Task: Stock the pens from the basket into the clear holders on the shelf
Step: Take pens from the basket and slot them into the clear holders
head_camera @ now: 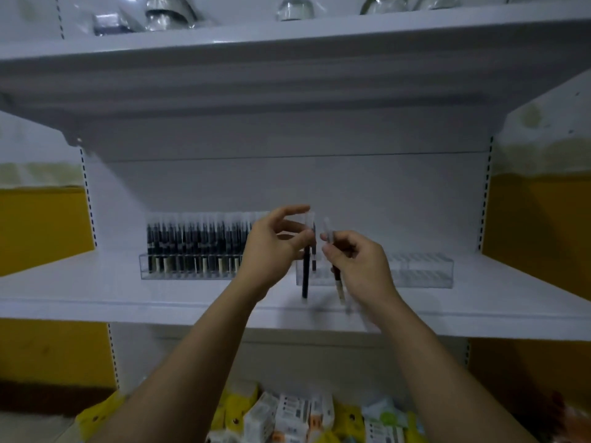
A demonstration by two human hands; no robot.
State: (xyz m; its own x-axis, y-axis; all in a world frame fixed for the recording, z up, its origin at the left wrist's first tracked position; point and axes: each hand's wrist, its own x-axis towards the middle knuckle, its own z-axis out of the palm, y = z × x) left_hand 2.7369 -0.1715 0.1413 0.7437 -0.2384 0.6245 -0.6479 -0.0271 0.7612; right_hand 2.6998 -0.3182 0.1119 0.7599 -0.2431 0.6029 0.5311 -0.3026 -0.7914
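Observation:
My left hand pinches a black pen upright in front of the shelf, its clear cap at the fingertips. My right hand grips another pen or two, tilted, with clear caps at the top. Behind my left hand a clear holder on the white shelf stands full of several black pens. A second clear holder lies to the right, holding one pen at its left end and otherwise bare. The basket is out of sight.
An upper shelf overhangs close above and carries glassware. Below the working shelf lie several yellow and white packets. Yellow walls flank the shelf unit on both sides.

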